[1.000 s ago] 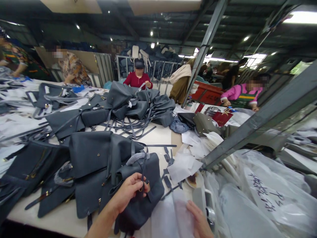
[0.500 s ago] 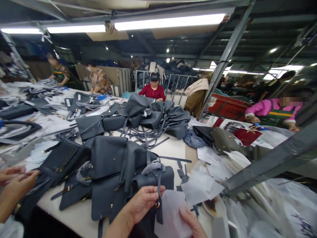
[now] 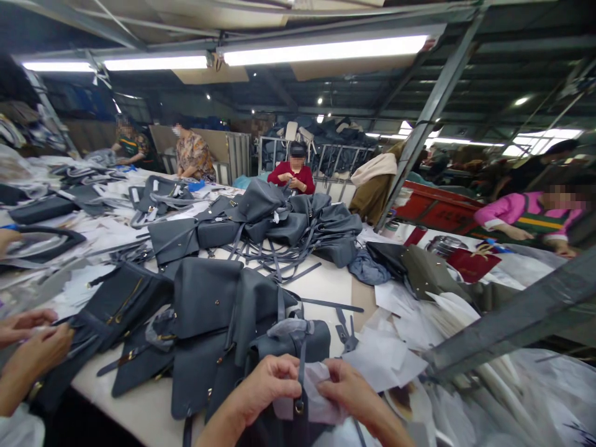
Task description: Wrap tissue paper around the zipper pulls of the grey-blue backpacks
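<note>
My left hand pinches a dark grey leather strap of a grey leather backpack, close to a brass buckle. My right hand grips a sheet of white tissue paper, which is folded around the strap below my fingers. The bag's lower body is dark and partly hidden behind my hands. Several other grey leather bags lie beside it on a white work table.
A heap of grey bags with loose straps sits farther along the table, among scattered white paper. Co-workers' hands work at the left edge. Other people stand beyond the table. A steel beam and white plastic sacks occupy the right.
My right hand has moved left and brought the tissue around the strap, and both hands now meet there. The view has swung slightly since the oldest frame, bringing a co-worker's hands in at left.
</note>
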### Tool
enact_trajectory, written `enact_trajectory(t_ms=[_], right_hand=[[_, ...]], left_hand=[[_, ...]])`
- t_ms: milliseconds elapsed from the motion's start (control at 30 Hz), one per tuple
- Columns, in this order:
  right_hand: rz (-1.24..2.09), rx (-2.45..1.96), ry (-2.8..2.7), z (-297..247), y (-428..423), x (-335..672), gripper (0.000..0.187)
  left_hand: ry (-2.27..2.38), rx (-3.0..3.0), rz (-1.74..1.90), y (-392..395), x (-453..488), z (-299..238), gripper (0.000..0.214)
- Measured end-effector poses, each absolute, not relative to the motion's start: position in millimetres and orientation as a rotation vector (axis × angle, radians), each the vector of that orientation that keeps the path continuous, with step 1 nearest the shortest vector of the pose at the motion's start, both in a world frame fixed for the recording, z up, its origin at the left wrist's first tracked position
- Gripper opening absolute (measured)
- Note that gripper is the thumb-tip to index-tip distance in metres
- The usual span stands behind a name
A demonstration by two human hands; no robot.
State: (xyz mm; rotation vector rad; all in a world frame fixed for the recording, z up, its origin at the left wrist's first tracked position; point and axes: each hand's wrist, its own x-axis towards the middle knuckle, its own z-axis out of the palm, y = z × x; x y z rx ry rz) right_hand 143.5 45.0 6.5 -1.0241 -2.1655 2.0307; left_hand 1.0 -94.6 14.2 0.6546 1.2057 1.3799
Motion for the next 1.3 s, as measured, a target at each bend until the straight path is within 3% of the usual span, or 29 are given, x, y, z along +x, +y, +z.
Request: enact_trajectory(t_ms=[200,433,767,900,1100,1300], right_hand=[[2.039,-0.962,-2.236,11.3,55.7,127.6,0.021],[2.527,-0.752,-1.301,-10.9,38.3,149.3,0.07],[2.386,-0.848,-1.235,-37.6,36.6,137.4,0.038],[2.36,-0.811,-1.152,-40.6,35.6,130.1,0.046],[2.288,-0.799,-1.193,-43.5,29.3,129.7,0.059],[2.18,-0.82,-1.288,-35.9,28.7,128.4,0.095]], left_hand=[[1.407,0.644,1.353,-87.4,3.5,6.5,0.014],[1.344,0.306,1.644,-82.0,3.3,8.6,0.025],[1.582,0.467,1.7,-75.5,11.8,-12.9,0.021],[1.561,0.456,1.781,-72.1,9.7,-9.3,0.025],[1.478,0.389,1.814,-66.6,7.4,-7.6,0.06],[1.559,0.4,1.74,-69.3,7.1,-2.7,0.053]])
